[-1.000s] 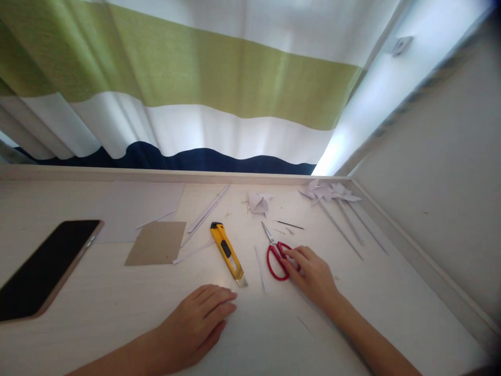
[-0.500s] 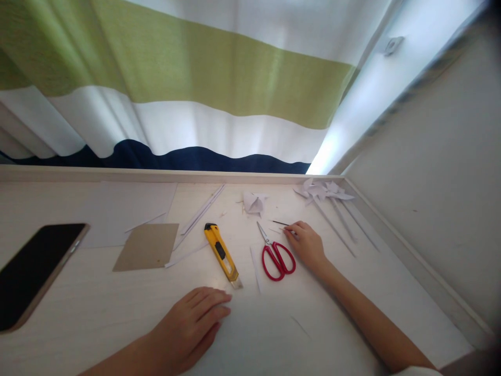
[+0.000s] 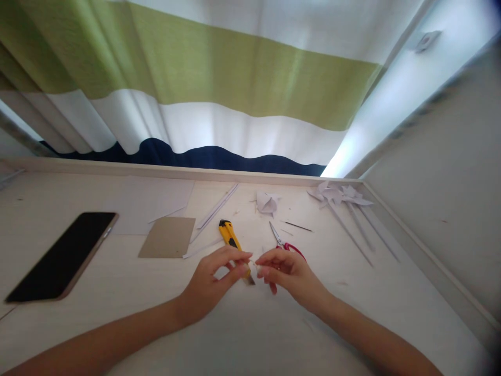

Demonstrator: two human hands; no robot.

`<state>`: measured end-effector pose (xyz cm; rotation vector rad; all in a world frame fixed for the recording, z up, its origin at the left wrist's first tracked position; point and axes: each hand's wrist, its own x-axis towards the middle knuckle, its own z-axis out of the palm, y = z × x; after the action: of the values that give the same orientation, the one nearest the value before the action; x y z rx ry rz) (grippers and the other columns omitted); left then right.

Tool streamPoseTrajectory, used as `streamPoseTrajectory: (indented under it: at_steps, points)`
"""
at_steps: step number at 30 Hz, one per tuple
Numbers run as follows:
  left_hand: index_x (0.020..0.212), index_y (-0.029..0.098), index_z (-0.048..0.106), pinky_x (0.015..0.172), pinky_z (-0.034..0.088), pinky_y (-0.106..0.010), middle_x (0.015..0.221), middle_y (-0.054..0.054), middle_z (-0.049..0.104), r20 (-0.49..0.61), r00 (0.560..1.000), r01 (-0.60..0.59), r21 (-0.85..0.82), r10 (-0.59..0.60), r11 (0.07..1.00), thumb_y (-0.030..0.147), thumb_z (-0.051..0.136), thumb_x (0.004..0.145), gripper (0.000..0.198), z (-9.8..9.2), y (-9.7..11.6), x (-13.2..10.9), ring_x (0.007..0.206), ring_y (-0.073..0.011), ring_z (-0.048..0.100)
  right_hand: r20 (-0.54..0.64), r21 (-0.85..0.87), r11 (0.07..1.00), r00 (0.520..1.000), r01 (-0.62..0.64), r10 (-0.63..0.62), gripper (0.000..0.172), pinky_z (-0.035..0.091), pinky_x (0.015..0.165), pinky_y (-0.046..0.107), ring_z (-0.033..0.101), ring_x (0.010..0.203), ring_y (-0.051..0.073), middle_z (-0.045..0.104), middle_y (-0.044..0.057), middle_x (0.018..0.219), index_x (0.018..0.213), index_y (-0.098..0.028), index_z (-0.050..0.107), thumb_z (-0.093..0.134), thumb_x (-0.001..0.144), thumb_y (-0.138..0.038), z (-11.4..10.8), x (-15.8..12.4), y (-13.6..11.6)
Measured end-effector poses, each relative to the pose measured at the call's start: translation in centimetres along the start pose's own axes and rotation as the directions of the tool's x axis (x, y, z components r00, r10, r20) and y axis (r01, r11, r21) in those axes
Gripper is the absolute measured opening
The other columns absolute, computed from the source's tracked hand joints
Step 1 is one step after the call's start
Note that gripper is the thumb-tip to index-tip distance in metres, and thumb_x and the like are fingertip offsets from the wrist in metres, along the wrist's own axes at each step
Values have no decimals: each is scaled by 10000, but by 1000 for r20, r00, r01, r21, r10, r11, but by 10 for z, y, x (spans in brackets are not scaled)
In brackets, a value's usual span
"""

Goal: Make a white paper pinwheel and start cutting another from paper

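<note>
My left hand [image 3: 209,279] and my right hand [image 3: 293,271] meet above the table, thumb and forefinger of each pinched at a tiny white piece [image 3: 253,265], too small to name. Beneath the left fingertips lies a yellow box cutter [image 3: 228,232], partly covered, its blade end showing below them. Red-handled scissors [image 3: 278,236] lie just beyond the right hand, which hides most of their handles. Past them rests a thin dark stick [image 3: 298,226] with a light tip. Farther back stands a folded white paper piece [image 3: 267,203].
White paper pinwheels [image 3: 332,194] on paper sticks lie at the back right. To the left are a phone [image 3: 64,256], a square of brown card [image 3: 168,238], white sheets [image 3: 133,201] and narrow paper strips [image 3: 217,206]. A raised rim [image 3: 195,173] runs before the curtain.
My right hand has left the dark stick and come in toward the middle. My left hand has risen from the tabletop and closed into a pinch beside it. The view has shifted left.
</note>
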<state>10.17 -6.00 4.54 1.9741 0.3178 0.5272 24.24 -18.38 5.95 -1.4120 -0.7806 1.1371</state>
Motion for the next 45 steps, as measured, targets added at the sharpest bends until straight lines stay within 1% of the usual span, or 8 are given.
streamPoseTrajectory:
  at_steps: [2,5,9,12,16,31,37,45]
  points:
    - [874,174,604,671,463,-211,822,-9,615,-34,993,108,-100,-112,989,263,538,782,144,1,3,9,774,-118,566,29,153,986,998,-67,63,214,407,383,180,494,479,71,577,-13,590,770,-153,616,660,645,-320,9,5,0]
    - [798,141,604,641,457,-213,753,-5,600,-18,968,236,-269,-250,934,268,576,743,141,-1,3,16,726,-119,557,61,276,954,993,-116,104,212,399,391,171,493,494,67,588,3,621,774,-139,623,656,655,-312,17,13,0]
    - [749,125,588,596,433,-202,708,4,568,75,938,341,-396,-340,853,268,576,733,145,-11,6,18,670,-105,524,83,292,947,990,-131,112,209,396,401,175,485,505,68,584,13,638,747,-129,616,641,671,-322,23,19,-2]
    - [715,125,578,612,419,-208,688,8,558,181,919,395,-431,-351,811,273,565,739,150,-19,10,20,666,-104,519,87,282,949,989,-139,119,227,387,397,174,484,505,70,568,12,626,682,-127,597,602,706,-353,26,23,-4]
    - [719,122,588,608,402,-200,688,8,552,221,925,376,-432,-308,820,254,580,727,132,-25,12,23,664,-100,498,92,256,957,989,-139,119,215,378,403,166,475,491,62,554,3,592,645,-123,596,624,690,-332,29,26,-7]
    - [707,127,567,547,361,-173,658,17,550,269,907,409,-386,-323,827,282,559,744,159,-27,8,24,617,-83,472,187,249,936,961,-248,205,175,367,401,161,480,460,52,565,2,578,660,-126,629,609,703,-294,25,26,-6]
    - [708,127,559,541,354,-181,656,13,544,288,896,428,-353,-339,832,312,548,747,190,-29,12,24,624,-94,469,211,241,939,957,-247,197,185,372,409,156,489,464,49,577,9,596,675,-118,619,593,725,-295,25,26,-1]
    - [717,138,555,512,348,-177,632,19,532,272,910,395,-339,-312,854,323,531,763,191,-23,-1,21,619,-98,464,282,222,950,947,-221,155,219,381,447,178,489,499,60,544,3,608,693,-119,592,582,737,-334,22,26,1]
